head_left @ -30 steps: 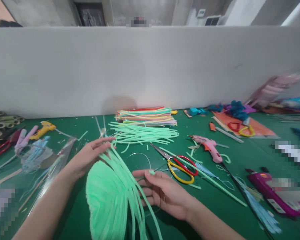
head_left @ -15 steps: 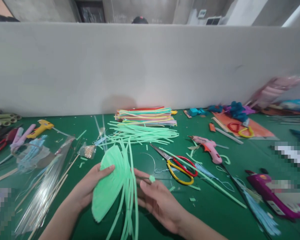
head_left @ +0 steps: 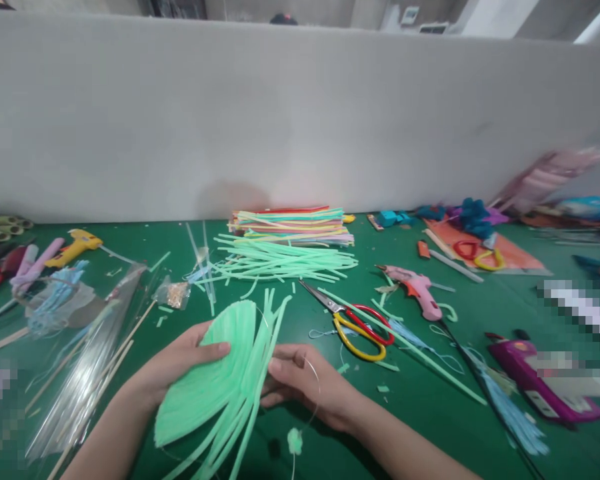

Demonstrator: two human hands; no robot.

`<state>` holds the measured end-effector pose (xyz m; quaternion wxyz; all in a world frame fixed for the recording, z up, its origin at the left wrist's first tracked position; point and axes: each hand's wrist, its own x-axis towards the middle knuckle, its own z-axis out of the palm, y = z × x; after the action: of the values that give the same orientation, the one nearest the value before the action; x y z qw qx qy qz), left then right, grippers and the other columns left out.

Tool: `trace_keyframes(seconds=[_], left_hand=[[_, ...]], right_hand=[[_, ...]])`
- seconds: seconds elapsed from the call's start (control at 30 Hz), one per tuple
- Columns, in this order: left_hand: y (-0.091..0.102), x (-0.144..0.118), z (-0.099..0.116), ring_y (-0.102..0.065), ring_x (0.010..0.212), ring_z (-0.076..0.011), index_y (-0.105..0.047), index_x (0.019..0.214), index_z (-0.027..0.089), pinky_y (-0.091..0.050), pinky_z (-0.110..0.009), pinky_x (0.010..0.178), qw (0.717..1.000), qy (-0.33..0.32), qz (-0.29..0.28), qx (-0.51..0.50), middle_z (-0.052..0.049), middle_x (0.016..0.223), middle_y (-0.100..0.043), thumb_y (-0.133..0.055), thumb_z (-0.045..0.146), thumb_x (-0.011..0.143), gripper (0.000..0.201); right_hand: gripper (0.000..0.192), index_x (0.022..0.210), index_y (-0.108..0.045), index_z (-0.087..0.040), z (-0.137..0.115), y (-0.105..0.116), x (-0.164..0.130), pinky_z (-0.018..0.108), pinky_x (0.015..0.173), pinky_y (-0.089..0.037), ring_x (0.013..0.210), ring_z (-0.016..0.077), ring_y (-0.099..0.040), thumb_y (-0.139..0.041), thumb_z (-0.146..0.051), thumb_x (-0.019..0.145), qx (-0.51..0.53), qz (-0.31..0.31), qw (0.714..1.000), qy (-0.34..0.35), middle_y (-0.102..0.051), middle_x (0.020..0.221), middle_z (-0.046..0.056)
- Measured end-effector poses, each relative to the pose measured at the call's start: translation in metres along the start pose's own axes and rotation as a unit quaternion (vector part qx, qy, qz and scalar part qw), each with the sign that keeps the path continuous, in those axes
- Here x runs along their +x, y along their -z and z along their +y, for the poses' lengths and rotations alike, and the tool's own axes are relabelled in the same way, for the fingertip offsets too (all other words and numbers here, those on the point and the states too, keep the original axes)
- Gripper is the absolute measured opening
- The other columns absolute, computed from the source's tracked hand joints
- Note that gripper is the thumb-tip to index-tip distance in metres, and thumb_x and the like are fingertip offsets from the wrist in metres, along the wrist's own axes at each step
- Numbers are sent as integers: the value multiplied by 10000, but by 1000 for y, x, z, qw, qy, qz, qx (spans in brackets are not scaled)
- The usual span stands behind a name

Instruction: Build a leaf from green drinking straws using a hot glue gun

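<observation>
A fan-shaped bundle of mint-green strips [head_left: 215, 380] lies tilted between my two hands over the green table [head_left: 430, 413]. My left hand [head_left: 173, 363] grips its flat face, thumb on top. My right hand [head_left: 303, 383] pinches the bundle's right edge, where loose strip ends stick up and trail down. A thin wire [head_left: 316, 393] loops over my right hand and ends in a small green bead [head_left: 295, 441] that hangs below it.
Loose green strips [head_left: 285, 261] and a stack of coloured strips [head_left: 293, 221] lie ahead. Red-and-yellow scissors [head_left: 353, 322] and a pink glue gun [head_left: 416, 291] sit to the right. Clear wrappers [head_left: 80, 353] and a yellow glue gun [head_left: 73, 247] are left. A grey partition [head_left: 300, 120] stands behind.
The green bundle has tilted flatter and lower. My right hand has closed on its edge, and the bead on the wire has dropped from my fingertips to below the hand.
</observation>
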<state>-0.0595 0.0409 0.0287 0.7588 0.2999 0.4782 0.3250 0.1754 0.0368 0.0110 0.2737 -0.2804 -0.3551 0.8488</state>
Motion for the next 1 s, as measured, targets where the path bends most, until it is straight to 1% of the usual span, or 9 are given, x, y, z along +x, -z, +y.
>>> trace_keyframes(seconds=[0.13,0.23,0.33,0.47,0.57,0.67,0.73,0.87,1.0], left_hand=[[-5,3,-3,-734,845,-262,-614,1242,133,-574,-391,794,999,27,-33,8,-140,1037,-762,-800,244,751,536],[-5,6,-4,-733,888,-281,-617,1247,132,-567,-404,834,1000,22,-11,-18,-140,1044,-761,-773,309,781,523],[-1,7,-1,-733,904,-274,-638,1224,133,-571,-380,845,994,-4,20,-103,-129,1025,-766,-683,486,831,529],[5,5,8,-744,794,-213,-611,1285,134,-591,-286,745,980,-61,-4,-189,-99,1000,-772,-585,570,869,603],[5,2,7,-736,910,-249,-597,1312,172,-586,-303,793,986,-75,-3,-151,-110,1123,-746,-699,495,813,604],[5,1,0,-725,974,-278,-565,1346,229,-587,-334,804,998,-40,6,-44,-105,1201,-719,-797,251,753,637],[6,2,-5,-723,983,-283,-552,1355,226,-583,-362,829,1000,-18,1,-1,-109,1196,-720,-798,171,741,663],[6,5,-9,-727,971,-290,-508,1387,216,-581,-394,841,1000,-26,10,0,-117,1182,-724,-800,165,736,715],[4,6,-9,-720,985,-311,-506,1390,196,-581,-395,827,1000,-26,0,-8,-138,1189,-717,-808,166,716,739]], right_hand=[[545,982,-724,-73,6,0,3,229,628,-554,651,125,-675,-830,-508,672,-4,70,998,3,-717,743,82],[500,956,-710,-87,7,3,4,210,595,-549,629,114,-666,-831,-486,680,12,89,996,14,-701,727,56],[432,875,-676,-117,6,4,6,204,579,-550,613,109,-660,-847,-457,672,47,137,989,37,-671,693,14],[418,819,-622,-160,3,3,6,193,585,-558,608,90,-652,-887,-416,623,108,225,965,85,-655,722,-27],[391,848,-662,-151,-1,5,3,217,651,-577,652,99,-662,-851,-447,674,65,186,975,98,-677,736,-5],[389,901,-704,-133,-5,10,-1,244,696,-582,706,123,-678,-813,-459,719,-23,109,989,100,-703,769,25],[385,875,-702,-125,-7,13,-3,252,674,-581,680,129,-680,-781,-479,747,-55,78,991,99,-697,732,25],[400,798,-635,-135,-8,16,-2,243,566,-560,561,128,-668,-707,-528,801,-66,109,984,125,-657,631,3],[392,775,-561,-162,-8,17,-2,197,452,-493,467,107,-630,-729,-516,782,-72,130,976,160,-629,610,-29]])
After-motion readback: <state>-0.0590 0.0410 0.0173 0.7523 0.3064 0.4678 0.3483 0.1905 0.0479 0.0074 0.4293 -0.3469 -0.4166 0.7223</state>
